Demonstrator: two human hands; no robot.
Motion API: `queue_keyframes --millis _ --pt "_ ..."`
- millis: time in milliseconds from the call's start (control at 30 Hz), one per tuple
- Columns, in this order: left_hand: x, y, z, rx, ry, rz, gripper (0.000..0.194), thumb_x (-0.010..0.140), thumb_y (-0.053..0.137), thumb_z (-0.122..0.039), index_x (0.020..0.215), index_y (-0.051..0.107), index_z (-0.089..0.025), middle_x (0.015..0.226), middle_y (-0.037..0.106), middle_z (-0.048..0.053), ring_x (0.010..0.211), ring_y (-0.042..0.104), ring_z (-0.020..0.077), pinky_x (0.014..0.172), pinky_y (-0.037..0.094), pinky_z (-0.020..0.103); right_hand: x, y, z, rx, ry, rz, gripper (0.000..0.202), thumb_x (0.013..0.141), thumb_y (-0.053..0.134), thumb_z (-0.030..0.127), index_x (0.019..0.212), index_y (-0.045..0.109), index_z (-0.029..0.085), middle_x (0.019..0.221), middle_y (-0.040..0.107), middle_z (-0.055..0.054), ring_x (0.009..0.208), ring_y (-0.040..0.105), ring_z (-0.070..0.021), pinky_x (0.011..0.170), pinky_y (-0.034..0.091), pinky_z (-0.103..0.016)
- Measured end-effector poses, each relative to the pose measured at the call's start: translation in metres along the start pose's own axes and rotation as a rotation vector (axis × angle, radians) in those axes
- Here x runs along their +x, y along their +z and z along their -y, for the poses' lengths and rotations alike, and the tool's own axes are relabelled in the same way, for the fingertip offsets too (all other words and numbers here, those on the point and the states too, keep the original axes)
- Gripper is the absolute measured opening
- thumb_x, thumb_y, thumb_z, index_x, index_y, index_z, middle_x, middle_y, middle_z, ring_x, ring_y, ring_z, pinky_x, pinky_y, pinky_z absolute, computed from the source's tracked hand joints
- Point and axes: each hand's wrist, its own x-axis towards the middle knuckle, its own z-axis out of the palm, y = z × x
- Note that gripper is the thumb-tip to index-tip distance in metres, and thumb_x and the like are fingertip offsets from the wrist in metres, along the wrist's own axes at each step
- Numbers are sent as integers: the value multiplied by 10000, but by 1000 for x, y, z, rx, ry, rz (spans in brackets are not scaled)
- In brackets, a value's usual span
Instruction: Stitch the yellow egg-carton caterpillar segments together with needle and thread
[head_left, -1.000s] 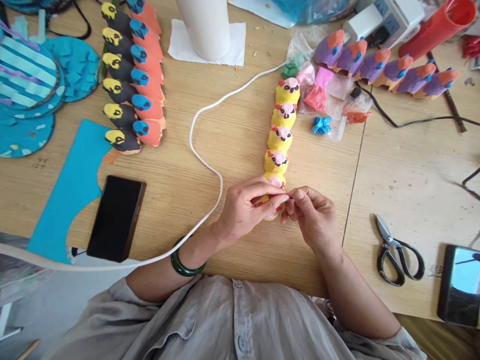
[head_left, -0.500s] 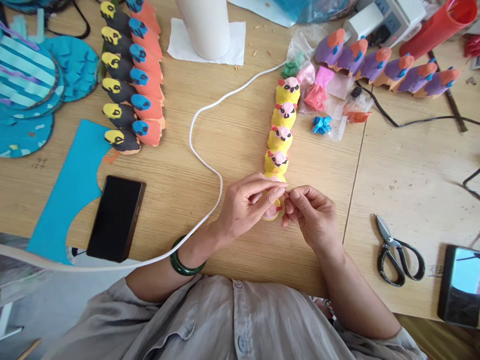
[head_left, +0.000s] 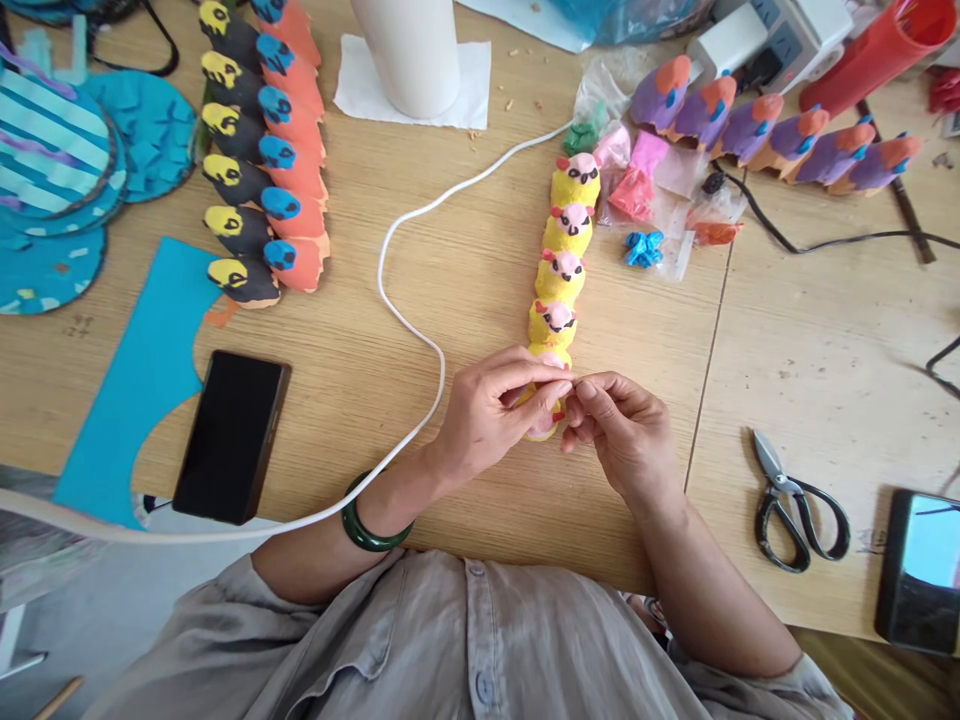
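Note:
Fingertips meet over the lower end of a row of yellow egg-carton cups topped with pink clay faces that have black and red details. My left hand pinches with thumb and forefinger, covering part of the lowest cups. Close against it, my right hand is also closed in a pinch. A tiny dark speck shows where the tips touch; what it is I cannot make out. The lowest pink face, with a red bit at its side, peeks out below my left fingers.
Bags of coloured clay lie beyond the row, near purple cups. Scissors rest at right. A white cable crosses the table and my left forearm. Black and orange cups, a phone and blue paper lie left.
My hands stay nearly in place, pinched together. The fingertips have shifted very slightly, and less of the dark speck shows between them. Everything else is still.

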Motion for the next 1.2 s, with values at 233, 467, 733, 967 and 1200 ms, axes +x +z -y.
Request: queue_keyframes --millis 233,467,733,967,1200 --pt "-3 2 -1 149 167 8 144 997 702 -170 1086 814 -189 1039 822 76 955 785 156 860 628 238 -1 3 -2 2 -33 -1 296 894 830 448 742 786 198 628 692 14 472 566 -87 453 572 -217" --pt "-3 2 0 316 296 -8 137 1003 709 -200 1103 801 -185 1012 832 67 945 795 157 888 633 243 -3 3 -2 -113 -50 32 445 967 721 525 669 751 196 603 677 -6 499 603 -113 482 565 -239" --pt "-1 1 -1 94 129 -45 106 972 741 -155 1036 815 -196 981 813 48 914 780 123 821 625 197 -2 3 -2 -79 -161 -59 216 948 765 460 987 802 251 711 678 23 552 577 -106 516 574 -247" --pt "-2 4 -3 -126 -45 -19 63 943 784 -222 959 839 -195 940 811 58 819 739 133 684 580 218 -7 0 -2 -264 -375 -41 141 945 776 296 1075 824 323 1004 709 -21 754 659 -139 618 630 -282" --pt "3 -5 -8 -289 -179 97 155 982 752 -333 935 839 -213 900 806 47 882 759 167 806 614 287 -6 -11 -5 -538 -584 27 336 956 745 205 1237 792 384 1098 683 -47 802 688 -161 698 644 -359"
